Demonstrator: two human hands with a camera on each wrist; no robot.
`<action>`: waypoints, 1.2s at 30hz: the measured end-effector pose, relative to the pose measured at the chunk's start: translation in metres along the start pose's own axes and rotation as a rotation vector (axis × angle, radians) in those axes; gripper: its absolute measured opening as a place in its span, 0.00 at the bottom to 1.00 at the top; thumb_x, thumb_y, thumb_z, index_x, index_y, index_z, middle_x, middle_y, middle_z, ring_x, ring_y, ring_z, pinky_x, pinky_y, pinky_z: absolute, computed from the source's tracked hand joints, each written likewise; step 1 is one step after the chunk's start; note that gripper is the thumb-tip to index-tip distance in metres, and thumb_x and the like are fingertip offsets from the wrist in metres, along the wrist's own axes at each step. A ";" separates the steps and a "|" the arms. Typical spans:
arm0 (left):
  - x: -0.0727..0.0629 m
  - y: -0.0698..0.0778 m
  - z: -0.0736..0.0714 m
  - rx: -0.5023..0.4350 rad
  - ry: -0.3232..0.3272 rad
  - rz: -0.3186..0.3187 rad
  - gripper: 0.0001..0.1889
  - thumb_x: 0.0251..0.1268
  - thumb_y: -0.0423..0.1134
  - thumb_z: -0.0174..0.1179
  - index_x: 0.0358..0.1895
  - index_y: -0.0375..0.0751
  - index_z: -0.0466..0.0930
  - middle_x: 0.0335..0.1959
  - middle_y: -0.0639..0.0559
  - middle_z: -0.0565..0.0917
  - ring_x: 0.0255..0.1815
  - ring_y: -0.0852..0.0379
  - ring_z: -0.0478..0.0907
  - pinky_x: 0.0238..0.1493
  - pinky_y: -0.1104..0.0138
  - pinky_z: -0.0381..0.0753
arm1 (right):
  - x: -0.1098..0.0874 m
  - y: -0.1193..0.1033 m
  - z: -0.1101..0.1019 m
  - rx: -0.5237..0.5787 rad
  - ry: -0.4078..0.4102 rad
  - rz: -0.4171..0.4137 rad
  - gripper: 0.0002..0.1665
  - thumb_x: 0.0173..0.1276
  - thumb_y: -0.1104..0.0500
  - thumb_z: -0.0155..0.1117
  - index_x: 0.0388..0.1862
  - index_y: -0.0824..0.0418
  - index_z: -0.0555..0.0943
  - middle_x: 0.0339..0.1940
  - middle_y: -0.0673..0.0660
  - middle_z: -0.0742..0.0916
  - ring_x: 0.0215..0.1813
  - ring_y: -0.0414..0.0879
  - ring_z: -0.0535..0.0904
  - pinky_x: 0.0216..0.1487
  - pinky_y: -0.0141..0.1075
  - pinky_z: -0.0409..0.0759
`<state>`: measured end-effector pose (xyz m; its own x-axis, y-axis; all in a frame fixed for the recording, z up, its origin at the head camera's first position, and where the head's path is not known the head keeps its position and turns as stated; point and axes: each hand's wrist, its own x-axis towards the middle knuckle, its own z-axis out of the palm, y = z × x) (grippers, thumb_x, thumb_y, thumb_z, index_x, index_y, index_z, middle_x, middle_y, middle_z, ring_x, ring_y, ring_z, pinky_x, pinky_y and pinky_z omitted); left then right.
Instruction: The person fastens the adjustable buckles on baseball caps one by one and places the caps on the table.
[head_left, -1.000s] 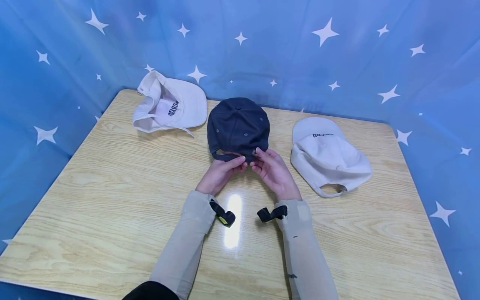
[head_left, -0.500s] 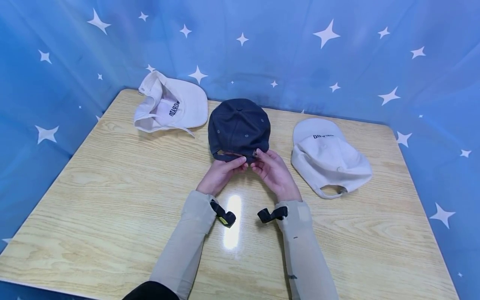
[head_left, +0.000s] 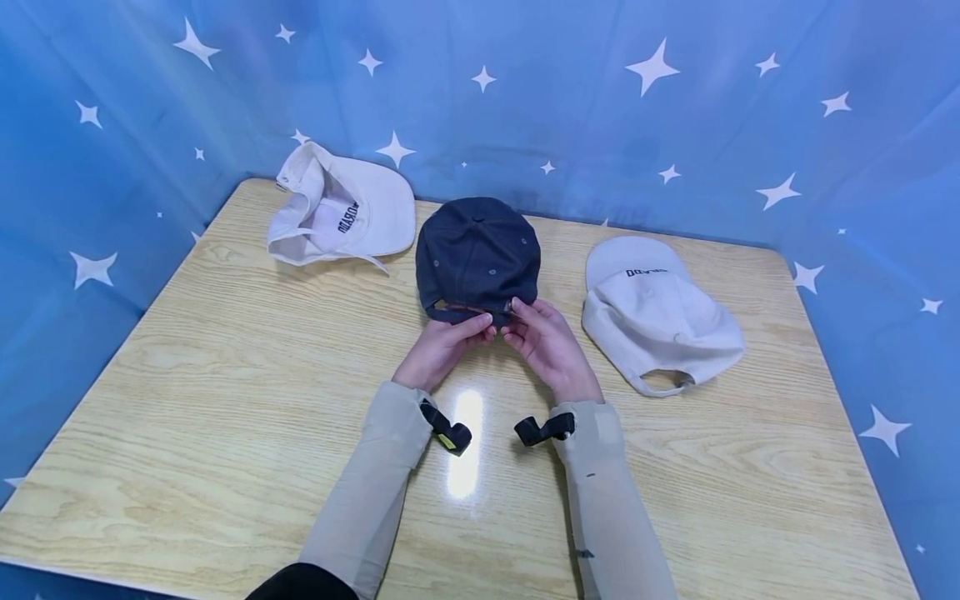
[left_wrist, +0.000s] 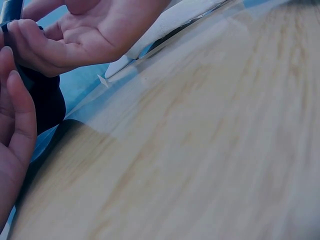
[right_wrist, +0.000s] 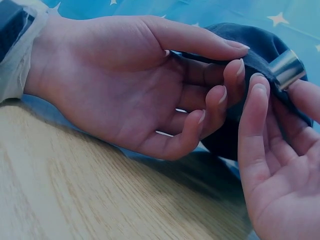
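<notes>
A dark navy baseball cap is at the back middle of the table, crown up, its rear strap towards me. My left hand pinches that strap between thumb and fingers, left of the buckle. My right hand pinches the strap at its silver metal buckle, with the thumb on the metal. The fingertips of both hands nearly meet under the strap. In the left wrist view, the right hand and part of the left hand show beside the dark cap. The navy cap's brim is hidden.
A white cap lies on its side at the back left, its inside and loose strap showing. Another white cap stands crown up at the right, brim to the back. Blue star-patterned cloth hangs behind the wooden table.
</notes>
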<state>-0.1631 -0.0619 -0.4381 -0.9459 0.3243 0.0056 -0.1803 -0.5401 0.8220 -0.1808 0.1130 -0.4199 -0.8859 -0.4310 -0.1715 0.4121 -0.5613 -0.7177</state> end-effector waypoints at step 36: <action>0.004 -0.002 0.000 0.053 0.116 0.054 0.05 0.57 0.32 0.59 0.36 0.37 0.76 0.28 0.47 0.78 0.30 0.56 0.75 0.36 0.66 0.75 | 0.001 0.000 0.004 -0.002 -0.006 0.003 0.06 0.65 0.62 0.55 0.33 0.63 0.77 0.29 0.57 0.83 0.31 0.46 0.79 0.35 0.32 0.78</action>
<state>-0.1664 -0.0597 -0.4401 -0.9793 0.2020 -0.0125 -0.1164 -0.5118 0.8512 -0.1806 0.1096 -0.4178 -0.8833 -0.4371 -0.1693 0.4142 -0.5587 -0.7186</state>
